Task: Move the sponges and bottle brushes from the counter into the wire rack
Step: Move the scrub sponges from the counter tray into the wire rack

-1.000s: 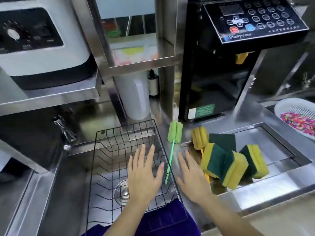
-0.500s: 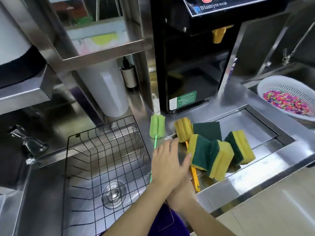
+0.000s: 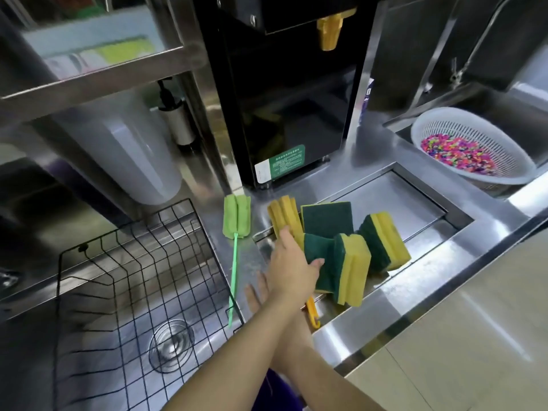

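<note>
Left hand [image 3: 292, 269] reaches across right hand [image 3: 257, 295], touching a sponge [image 3: 321, 264].

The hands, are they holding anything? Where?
Nothing is clearly held. The left hand touches the nearest sponge on its green side; the right hand underneath looks empty.

Your steel counter [image 3: 415, 295] carries sponges [image 3: 353, 272], a green bottle brush [image 3: 236, 221], a yellow brush [image 3: 283, 215] and a white colander [image 3: 471, 143].

Four yellow-and-green sponges [image 3: 350, 259] sat bunched on the worktop [image 3: 415, 280]. A yellow brush [image 3: 284, 216] lay beside them. A green brush [image 3: 236, 221] lay between them and the black wire rack [image 3: 133, 280], which sat in the sink.
</note>
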`<action>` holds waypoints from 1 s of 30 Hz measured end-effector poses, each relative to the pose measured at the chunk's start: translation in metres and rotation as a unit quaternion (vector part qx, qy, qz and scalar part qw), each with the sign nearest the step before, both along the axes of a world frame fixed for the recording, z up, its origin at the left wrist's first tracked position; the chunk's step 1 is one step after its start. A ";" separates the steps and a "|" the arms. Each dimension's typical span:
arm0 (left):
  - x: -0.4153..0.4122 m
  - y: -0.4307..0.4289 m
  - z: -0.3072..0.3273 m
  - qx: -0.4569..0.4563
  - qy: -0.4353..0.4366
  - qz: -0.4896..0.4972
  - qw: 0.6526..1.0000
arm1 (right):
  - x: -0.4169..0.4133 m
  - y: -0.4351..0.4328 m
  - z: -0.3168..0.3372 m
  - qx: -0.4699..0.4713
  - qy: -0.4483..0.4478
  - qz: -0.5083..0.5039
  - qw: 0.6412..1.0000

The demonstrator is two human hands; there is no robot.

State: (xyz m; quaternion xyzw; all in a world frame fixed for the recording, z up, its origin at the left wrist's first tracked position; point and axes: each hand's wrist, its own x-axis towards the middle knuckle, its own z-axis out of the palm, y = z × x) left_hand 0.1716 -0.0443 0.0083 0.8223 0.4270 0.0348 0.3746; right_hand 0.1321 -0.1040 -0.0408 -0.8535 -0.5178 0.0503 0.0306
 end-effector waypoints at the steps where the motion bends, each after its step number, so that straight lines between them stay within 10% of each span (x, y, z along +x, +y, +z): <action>1: 0.000 0.002 -0.002 -0.023 -0.009 0.018 1.000 | -0.001 -0.001 0.000 0.003 0.005 0.037 0.999; 13: -0.006 0.016 0.010 -0.183 -0.176 0.004 0.967 | -0.001 0.007 -0.011 0.002 0.077 0.052 0.996; 20: -0.036 0.041 0.034 -0.397 -0.351 0.118 0.840 | -0.001 0.010 -0.013 0.018 0.088 0.042 0.995; 26: -0.086 0.078 0.052 -0.521 -0.346 0.227 0.747 | -0.001 0.008 -0.017 0.014 0.068 0.048 0.996; 30: -0.122 0.095 0.056 -0.485 -0.265 0.283 0.784 | 0.000 0.008 -0.015 0.024 0.063 0.060 0.996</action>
